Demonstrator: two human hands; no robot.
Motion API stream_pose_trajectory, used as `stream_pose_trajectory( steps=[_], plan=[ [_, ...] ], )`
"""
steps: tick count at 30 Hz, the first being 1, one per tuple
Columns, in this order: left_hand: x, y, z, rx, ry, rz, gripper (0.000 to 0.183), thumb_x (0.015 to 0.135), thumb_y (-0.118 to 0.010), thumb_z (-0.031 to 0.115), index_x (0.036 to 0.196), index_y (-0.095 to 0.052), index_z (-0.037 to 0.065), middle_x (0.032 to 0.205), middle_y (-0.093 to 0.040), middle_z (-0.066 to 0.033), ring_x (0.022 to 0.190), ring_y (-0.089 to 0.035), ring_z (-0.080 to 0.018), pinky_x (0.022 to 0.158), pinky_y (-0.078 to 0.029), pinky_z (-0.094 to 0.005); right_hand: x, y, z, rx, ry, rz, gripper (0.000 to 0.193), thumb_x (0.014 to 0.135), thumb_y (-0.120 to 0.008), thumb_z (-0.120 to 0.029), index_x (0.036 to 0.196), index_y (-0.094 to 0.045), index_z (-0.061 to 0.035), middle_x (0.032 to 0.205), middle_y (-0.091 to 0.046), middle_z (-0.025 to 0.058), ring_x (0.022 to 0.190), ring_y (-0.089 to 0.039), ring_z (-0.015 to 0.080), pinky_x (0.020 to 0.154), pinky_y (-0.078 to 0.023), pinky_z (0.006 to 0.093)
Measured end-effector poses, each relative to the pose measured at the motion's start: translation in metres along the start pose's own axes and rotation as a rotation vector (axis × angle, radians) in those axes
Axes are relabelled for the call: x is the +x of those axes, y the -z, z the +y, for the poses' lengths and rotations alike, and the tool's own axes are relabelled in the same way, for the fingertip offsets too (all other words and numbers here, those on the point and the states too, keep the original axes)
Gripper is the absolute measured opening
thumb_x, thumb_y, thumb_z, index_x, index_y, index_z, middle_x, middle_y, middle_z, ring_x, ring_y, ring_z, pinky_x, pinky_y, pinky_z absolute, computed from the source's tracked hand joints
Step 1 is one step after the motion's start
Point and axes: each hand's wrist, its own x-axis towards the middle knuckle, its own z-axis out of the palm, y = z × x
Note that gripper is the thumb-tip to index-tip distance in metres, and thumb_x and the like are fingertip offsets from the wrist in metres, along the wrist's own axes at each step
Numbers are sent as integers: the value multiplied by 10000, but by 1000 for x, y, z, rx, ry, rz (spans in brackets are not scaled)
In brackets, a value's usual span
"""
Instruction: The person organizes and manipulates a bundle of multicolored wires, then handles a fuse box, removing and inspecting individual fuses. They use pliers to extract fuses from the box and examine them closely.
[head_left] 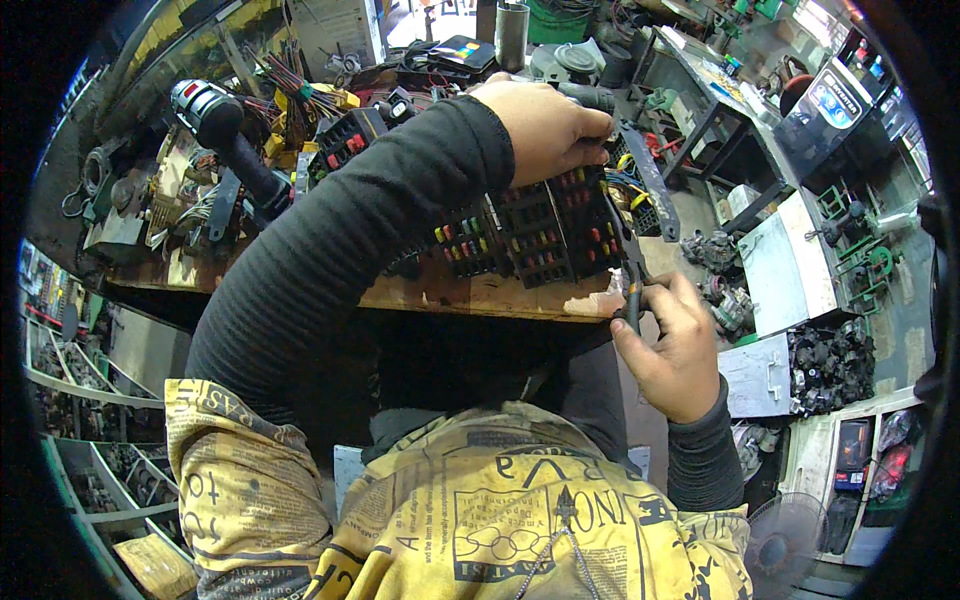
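Note:
A black fuse box panel [535, 238] with rows of red, yellow and green fuses stands tilted at the near edge of the bench. My left hand [548, 130] reaches across from the left, its fingers closed over the panel's far upper part. At the panel's right side, my right hand [672, 345] is closed round the handles of dark pliers [634, 280] with an orange mark. Their slim jaws point up along the panel's right edge; whether the tips touch it, I cannot tell.
A cordless drill [225, 135] stands on the bench at left, beside bundled wires [300, 90]. Behind my left hand is a metal cylinder [511, 38]. A metal-framed table [730, 105] stands at right, with a pile of black parts [832, 368] nearer me.

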Motion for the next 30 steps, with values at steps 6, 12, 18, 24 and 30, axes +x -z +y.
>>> stream_pose_trajectory(
  steps=[6,12,18,24,30],
  plan=[
    [-1,3,1,-25,-4,-23,295,954,-472,391,1092,-584,155,878,-660,-161,864,-639,-363,769,-494,-478,-3,1,-6,-92,46,34,239,709,-696,-126,866,-596,24,882,-523,192,785,-571,369,683,-463,423],
    [-1,4,2,-37,17,-66,307,953,-475,398,1121,-586,167,894,-662,-166,877,-640,-357,780,-490,-479,-2,2,-4,-76,35,21,226,719,-696,-141,834,-579,14,870,-519,192,764,-566,373,670,-457,436],
    [-2,3,5,40,131,25,323,939,-494,391,1167,-573,176,921,-668,-144,921,-638,-326,838,-434,-493,4,-1,0,-18,1,20,232,728,-685,-152,837,-571,17,844,-510,183,739,-561,371,640,-454,438],
    [-37,-13,38,221,152,413,540,795,-631,345,1282,-506,146,1220,-549,-144,1174,-503,-323,985,-320,-550,6,12,0,-76,-9,-87,248,725,-679,-136,878,-584,35,847,-516,183,752,-564,358,664,-460,412],
    [-48,-37,65,215,270,437,823,663,-702,522,1367,-452,176,1318,-478,-205,1286,-386,-382,969,-72,-786,8,18,-6,-136,42,-87,236,733,-677,-172,868,-578,-5,832,-495,176,734,-551,366,643,-452,442]
  ],
)
